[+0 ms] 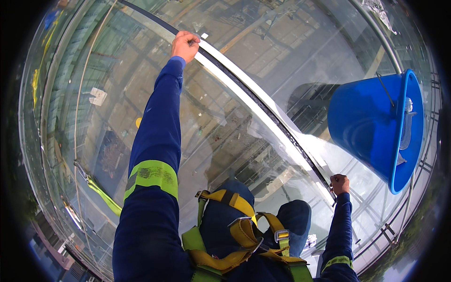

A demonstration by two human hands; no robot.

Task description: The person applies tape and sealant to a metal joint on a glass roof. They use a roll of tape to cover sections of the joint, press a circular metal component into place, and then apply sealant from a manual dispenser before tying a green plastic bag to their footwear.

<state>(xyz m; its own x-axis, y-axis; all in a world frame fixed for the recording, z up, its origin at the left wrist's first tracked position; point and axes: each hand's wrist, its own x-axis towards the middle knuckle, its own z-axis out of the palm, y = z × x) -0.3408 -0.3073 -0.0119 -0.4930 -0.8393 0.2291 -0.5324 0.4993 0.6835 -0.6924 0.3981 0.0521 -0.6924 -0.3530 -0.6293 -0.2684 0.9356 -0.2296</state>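
Far in front, my left hand [186, 45] is closed in a pinch over a long joint in the glass, at the end of a white tape-like strip [235, 66]. A second white strip [253, 109] borders the joint's other side. Between them runs a dark, rough-looking seam [256, 97]; beyond my left hand it continues as a smooth black band [152, 18]. At the near right end of the joint, my right hand [339, 184] is closed, its fingertips beside the seam. What it pinches, if anything, is too small to make out.
A blue bucket [361, 122] with grey items inside lies tipped at the right, beside a metal rail. A rope [77, 110] runs down the left side. Yellow-green strap [104, 197] lies left. Yellow harness straps [235, 199] cross my body. Structures show through the glass.
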